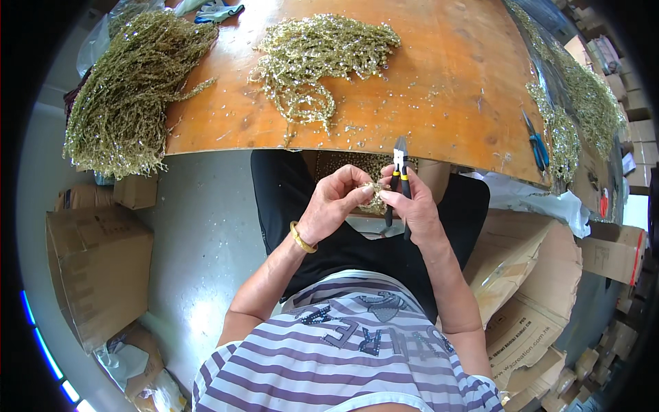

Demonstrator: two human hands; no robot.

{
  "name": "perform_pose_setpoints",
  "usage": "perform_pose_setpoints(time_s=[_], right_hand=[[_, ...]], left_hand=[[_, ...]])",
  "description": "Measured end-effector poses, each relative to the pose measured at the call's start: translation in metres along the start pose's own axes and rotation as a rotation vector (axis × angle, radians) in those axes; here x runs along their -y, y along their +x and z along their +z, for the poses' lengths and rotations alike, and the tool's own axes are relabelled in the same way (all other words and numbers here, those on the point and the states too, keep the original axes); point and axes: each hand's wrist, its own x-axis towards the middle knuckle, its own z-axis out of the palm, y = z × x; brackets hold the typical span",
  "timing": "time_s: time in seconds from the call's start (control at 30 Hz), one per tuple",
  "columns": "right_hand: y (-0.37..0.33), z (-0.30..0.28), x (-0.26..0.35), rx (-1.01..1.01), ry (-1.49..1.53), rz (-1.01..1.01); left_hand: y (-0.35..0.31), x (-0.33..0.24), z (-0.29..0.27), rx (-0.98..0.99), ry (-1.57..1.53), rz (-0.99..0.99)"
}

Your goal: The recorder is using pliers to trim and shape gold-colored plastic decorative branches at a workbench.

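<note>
My left hand (333,202) is closed, its thumb and forefinger pinching a small clump of glittery gold beaded strand (375,205) above my lap. Beside it, my right hand (419,213) is wrapped round a pair of pliers (400,157) with black-and-yellow handles. The jaws point up and away from me, toward the table edge. The right thumb also presses against the gold strand, so both hands meet at it. How the strand runs between the fingertips is too small to tell. Beyond my hands, partly under the table, more gold beads (343,163) show.
On the wooden table (446,89) lie a gold strand pile (326,51) and scattered bits. A larger heap (137,89) hangs over the left edge. Blue-handled pliers (538,147) and more strands (587,103) are at right. Cardboard boxes stand left (103,268) and right (535,295).
</note>
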Motion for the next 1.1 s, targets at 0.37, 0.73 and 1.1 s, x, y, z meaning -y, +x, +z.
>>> perform_pose_setpoints(time_s=[0.37,0.73,1.1], right_hand=[[-0.007,0.006,-0.005,-0.095,-0.148,-0.186],[0.008,0.008,-0.001,-0.131,-0.156,-0.131],[0.009,0.006,-0.03,-0.175,-0.06,-0.158]], left_hand=[[-0.003,0.003,0.004,0.008,-0.057,-0.105],[0.009,0.005,0.001,-0.039,0.027,0.023],[0.005,0.026,0.001,-0.156,0.248,0.101]])
